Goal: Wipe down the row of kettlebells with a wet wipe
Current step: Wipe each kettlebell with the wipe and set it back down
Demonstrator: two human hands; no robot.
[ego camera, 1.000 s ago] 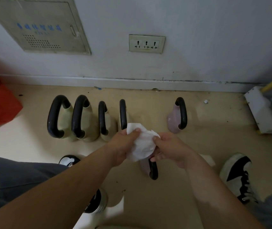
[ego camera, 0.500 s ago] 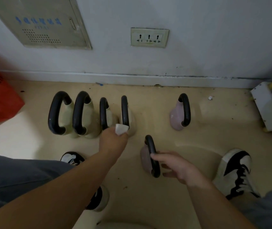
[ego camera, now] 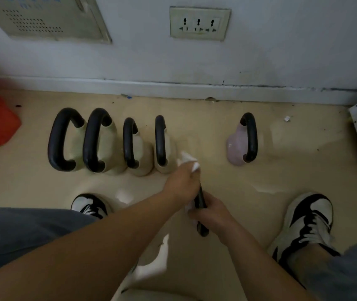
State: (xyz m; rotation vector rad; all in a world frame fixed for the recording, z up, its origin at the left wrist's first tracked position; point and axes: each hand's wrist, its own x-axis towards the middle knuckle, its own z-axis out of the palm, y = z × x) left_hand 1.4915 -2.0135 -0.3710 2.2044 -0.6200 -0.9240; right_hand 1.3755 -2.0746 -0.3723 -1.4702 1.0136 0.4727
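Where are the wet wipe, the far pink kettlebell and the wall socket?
wet wipe (ego camera: 189, 160): head view, crumpled white end.
far pink kettlebell (ego camera: 235, 146): head view, pink body.
wall socket (ego camera: 199, 23): head view, faceplate centre.

Left hand (ego camera: 181, 181) clutching wet wipe (ego camera: 190, 162), right hand (ego camera: 214, 216) gripping black kettlebell handle (ego camera: 199, 199), body perhaps pink

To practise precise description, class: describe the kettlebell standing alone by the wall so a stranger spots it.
Find the wall socket. On the floor below and left, four cream kettlebells stand in a row. Across a gap to their right stands the lone kettlebell, pale pink, black-handled, untouched.
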